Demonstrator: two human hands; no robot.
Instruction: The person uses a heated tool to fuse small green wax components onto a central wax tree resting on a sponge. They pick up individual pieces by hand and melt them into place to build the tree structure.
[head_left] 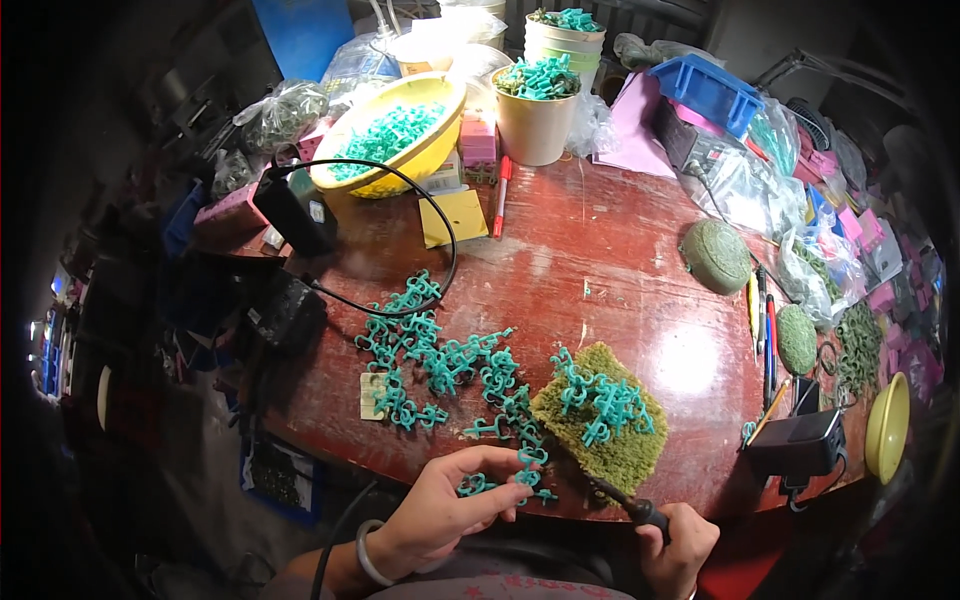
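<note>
Between the thumb and fingers of my left hand (440, 510) is a small teal ring-shaped piece (528, 480). More teal pieces lie just behind and beside those fingertips. My right hand (682, 545) is closed around the dark handle of a slim pen-like tool (645, 512), its tip pointing left toward the piece. A rough olive-green pad (620, 458) lies in front of my hands, with a cluster of teal pieces (605, 400) on top. Left of the pad, a loose pile of similar teal pieces (445, 360) spreads over the red worn table (600, 270).
A yellow basin (455, 95) of teal pieces and a filled white bucket (535, 125) stand at the back. A black cable (455, 235) loops over the left side. A round green stone-like block (715, 257), pens, a black box (797, 443) and plastic bags line the right.
</note>
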